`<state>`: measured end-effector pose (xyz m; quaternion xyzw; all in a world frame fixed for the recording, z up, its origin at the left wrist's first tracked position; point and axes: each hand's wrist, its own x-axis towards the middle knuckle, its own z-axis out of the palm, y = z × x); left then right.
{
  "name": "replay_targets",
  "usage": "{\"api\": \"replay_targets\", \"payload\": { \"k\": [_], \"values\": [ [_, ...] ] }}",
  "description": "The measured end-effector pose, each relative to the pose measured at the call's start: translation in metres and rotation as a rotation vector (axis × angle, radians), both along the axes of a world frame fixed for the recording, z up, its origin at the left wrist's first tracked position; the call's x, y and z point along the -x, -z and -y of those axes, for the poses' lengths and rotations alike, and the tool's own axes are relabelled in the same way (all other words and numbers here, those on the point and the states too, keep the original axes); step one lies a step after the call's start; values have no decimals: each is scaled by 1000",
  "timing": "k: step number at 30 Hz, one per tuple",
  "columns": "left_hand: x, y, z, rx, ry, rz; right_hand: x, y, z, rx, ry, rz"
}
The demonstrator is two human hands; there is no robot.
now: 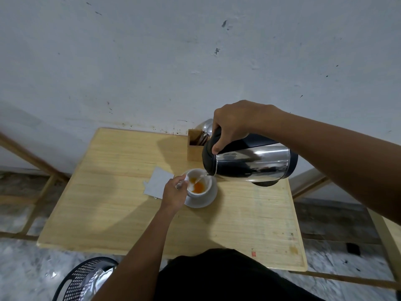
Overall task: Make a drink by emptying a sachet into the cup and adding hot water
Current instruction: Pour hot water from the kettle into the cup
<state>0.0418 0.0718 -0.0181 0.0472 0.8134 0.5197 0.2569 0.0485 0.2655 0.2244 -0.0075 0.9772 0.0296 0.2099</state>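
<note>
A white cup [202, 193] stands on a white saucer [209, 199] in the middle of the wooden table [112, 213]. Orange liquid lies in the cup's bottom. My left hand [173, 193] grips the cup's handle at its left side. My right hand [235, 124] grips the black handle of a steel kettle [252, 162], which is tilted left with its spout over the cup. A thin stream of water runs from the spout into the cup. A grey sachet [158, 181] lies flat on the table just left of the cup.
A wooden holder [194, 152] with metal spoons stands at the table's back edge, behind the kettle. A black mesh bin [80, 279] with silver wrapping sits on the floor at the lower left. The wall rises right behind the table.
</note>
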Motion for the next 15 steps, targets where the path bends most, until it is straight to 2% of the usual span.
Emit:
{"api": "replay_targets", "payload": {
  "k": [15],
  "values": [
    [1, 2, 0, 24, 18, -24, -4, -8, -5, -17, 10, -30]
  ]
}}
